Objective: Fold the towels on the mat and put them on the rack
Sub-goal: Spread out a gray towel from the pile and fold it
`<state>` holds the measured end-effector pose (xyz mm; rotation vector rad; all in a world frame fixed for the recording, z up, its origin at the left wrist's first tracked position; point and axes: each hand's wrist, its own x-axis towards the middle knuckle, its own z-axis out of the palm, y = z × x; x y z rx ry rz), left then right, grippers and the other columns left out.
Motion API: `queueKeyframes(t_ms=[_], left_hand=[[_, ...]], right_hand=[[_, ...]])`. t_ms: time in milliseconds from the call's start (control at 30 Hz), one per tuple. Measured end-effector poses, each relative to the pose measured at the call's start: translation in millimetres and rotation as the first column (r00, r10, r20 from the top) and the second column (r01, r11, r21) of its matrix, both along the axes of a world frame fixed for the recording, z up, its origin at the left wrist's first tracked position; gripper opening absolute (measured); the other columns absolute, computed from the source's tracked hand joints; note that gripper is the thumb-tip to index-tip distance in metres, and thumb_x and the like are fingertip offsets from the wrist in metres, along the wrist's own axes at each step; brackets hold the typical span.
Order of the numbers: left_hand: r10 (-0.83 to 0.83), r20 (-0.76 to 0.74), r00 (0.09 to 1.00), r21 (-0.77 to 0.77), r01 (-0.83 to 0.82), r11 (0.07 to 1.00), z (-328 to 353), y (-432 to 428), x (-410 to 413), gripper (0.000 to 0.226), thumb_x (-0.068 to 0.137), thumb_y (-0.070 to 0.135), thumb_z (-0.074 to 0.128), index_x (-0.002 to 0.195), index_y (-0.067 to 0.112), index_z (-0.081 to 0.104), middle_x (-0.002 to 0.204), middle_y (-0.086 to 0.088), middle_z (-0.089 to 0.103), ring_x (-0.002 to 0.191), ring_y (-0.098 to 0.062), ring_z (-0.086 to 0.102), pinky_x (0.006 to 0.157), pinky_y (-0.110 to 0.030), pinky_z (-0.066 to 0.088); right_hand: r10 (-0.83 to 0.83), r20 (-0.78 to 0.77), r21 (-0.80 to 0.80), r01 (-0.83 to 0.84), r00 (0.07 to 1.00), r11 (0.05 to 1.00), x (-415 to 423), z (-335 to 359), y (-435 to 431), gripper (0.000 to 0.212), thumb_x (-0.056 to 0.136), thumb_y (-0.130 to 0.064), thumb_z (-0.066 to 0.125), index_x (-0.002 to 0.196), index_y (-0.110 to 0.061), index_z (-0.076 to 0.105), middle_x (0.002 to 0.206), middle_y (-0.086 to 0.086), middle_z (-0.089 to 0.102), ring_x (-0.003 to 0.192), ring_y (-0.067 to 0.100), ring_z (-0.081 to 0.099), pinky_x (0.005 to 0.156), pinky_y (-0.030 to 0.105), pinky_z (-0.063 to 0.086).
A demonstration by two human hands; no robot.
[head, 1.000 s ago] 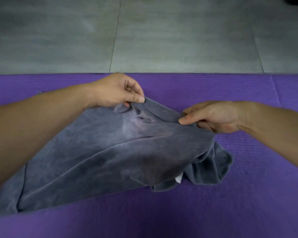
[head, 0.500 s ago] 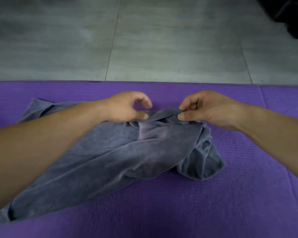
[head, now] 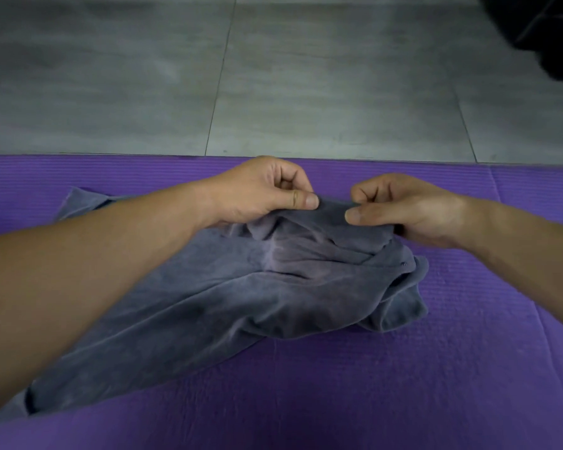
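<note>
Grey tiled floor (head: pixel 143 76): lies beyond the mat's far edge, with thin joints crossing it.

Item 1, purple mat (head: pixel 403 384): ribbed surface, filling the near part of the view from side to side.

Item 2, grey towel (head: pixel 241 303): one, unfolded and rumpled, lying on the mat. It runs from the mat's near left corner up toward the middle of the far edge, and a bunched fold sags toward the mat's right side.

Item 3, my left hand (head: pixel 257 193): over the mat, just short of the middle of its far edge. Thumb and forefinger are closed on the towel's raised hem; the other fingers are curled into the palm.

Item 4, my right hand (head: pixel 403 206): over the mat, just right of the left hand. The thumb presses the same hem against curled fingers, with more cloth gathered under the palm. A short strip of hem spans the gap between my thumbs.

Item 5, dark shape (head: pixel 550 37): on the floor beyond the mat's far right corner, blurred; I cannot tell what it is.
</note>
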<state>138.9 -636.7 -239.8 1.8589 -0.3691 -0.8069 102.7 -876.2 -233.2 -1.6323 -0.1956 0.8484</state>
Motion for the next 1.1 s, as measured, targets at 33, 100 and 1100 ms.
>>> queueKeyframes(t_ms=[33,100,1100], left_hand=[[0.004,0.005,1.000,0.000,-0.004,1.000,1.3,1.9,0.9,0.010,0.092,0.011,0.070,0.083,0.011,0.065,0.059,0.010,0.064,0.050,0.002,0.055,0.047,-0.011,0.043],[0.002,-0.013,1.000,0.011,-0.002,1.000,0.8,9.1,1.7,0.011,0.087,0.019,0.075,0.082,0.014,0.067,0.062,0.005,0.066,0.053,-0.004,0.059,0.046,-0.018,0.048],[-0.049,0.048,0.998,-0.057,0.051,0.997,-19.9,-102.4,3.5,0.011,0.085,0.026,0.078,0.084,0.017,0.073,0.081,0.003,0.070,0.076,-0.006,0.059,0.073,-0.020,0.049]], right_hand=[[0.032,0.023,-0.041,-0.031,0.999,0.999,0.7,1.9,-2.3,0.037,0.069,-0.042,0.078,0.059,-0.019,0.051,0.054,-0.003,0.043,0.051,0.011,0.037,0.051,0.019,0.035],[0.127,0.069,-0.144,-0.116,0.989,0.983,3.0,8.8,-8.2,0.038,0.076,-0.044,0.079,0.060,-0.018,0.056,0.056,-0.001,0.047,0.055,0.012,0.041,0.055,0.021,0.038],[0.032,-0.202,-0.334,-0.100,0.979,0.937,-25.5,14.4,-134.0,0.031,0.085,-0.031,0.079,0.099,-0.004,0.073,0.093,0.012,0.074,0.083,0.019,0.069,0.074,0.023,0.055]])
